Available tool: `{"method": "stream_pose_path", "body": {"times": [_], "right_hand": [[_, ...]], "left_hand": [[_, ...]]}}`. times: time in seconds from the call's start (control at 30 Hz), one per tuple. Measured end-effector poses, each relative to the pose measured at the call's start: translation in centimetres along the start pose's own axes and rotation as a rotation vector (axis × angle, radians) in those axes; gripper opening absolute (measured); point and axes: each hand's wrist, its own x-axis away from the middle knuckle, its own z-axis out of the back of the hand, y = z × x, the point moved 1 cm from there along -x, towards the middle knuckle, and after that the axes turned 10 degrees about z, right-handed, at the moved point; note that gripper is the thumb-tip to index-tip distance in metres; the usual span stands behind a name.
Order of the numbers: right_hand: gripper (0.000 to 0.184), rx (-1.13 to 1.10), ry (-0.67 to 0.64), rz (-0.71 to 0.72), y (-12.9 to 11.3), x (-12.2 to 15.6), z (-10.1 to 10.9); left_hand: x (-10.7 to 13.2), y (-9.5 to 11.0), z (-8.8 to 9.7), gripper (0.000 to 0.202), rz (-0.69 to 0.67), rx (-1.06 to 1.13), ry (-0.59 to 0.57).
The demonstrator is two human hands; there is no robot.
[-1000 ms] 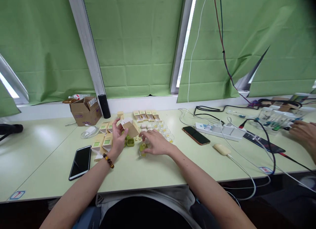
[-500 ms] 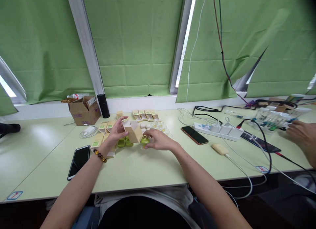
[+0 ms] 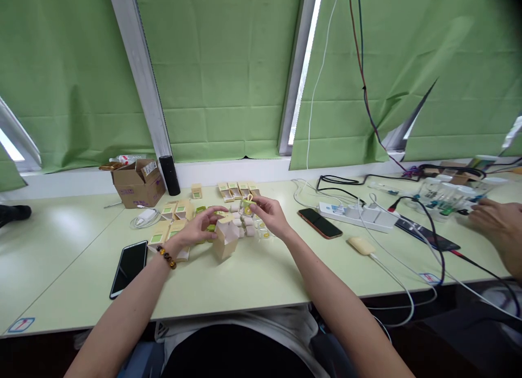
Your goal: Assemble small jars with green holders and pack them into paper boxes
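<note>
My left hand (image 3: 199, 227) has its thumb and fingers around the upper left edge of a small cream paper box (image 3: 227, 242). The box is upright with its top flaps apart. Pinched in my right hand (image 3: 269, 214) is a small clear jar with a green lid and a pale loop (image 3: 247, 205), held up behind and to the right of the box. Behind the box lie several pale rolls (image 3: 246, 230) and clear cups with yellow bits (image 3: 261, 228). Green lids (image 3: 210, 227) are partly hidden by my left hand.
Flattened cream boxes (image 3: 160, 232) lie at left, beside a phone (image 3: 129, 269). A cardboard carton (image 3: 140, 185) and a black cylinder (image 3: 169, 175) stand behind. Rightward are another phone (image 3: 319, 223), a power strip (image 3: 359, 215), cables, and another person's hand (image 3: 495, 221) by clear jars (image 3: 446, 197).
The box has come down and turned upright in my left hand. My right hand has lifted the green-lidded jar up and slightly right, away from the box's side.
</note>
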Motion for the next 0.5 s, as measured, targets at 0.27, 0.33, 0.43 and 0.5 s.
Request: {"method": "stream_pose_path", "body": {"times": [0.27, 0.33, 0.43, 0.5], "right_hand": [[0.052, -0.233, 0.089, 0.0, 0.2, 0.4, -1.0], [0.053, -0.249, 0.119, 0.018, 0.2, 0.5, -1.2], [0.052, -0.265, 0.15, 0.045, -0.1, 0.6, -1.2], [0.052, -0.279, 0.164, 0.059, -0.3, 0.6, -1.2]], "left_hand": [[-0.3, -1.0, -1.8, 0.072, -0.013, -0.193, 0.023], [0.0, -0.3, -2.1, 0.059, -0.116, -0.231, 0.162], [0.7, 1.1, -2.9, 0.025, -0.262, -0.333, 0.336], [1.1, 1.9, -3.6, 0.007, -0.3, -0.43, 0.337]]}}
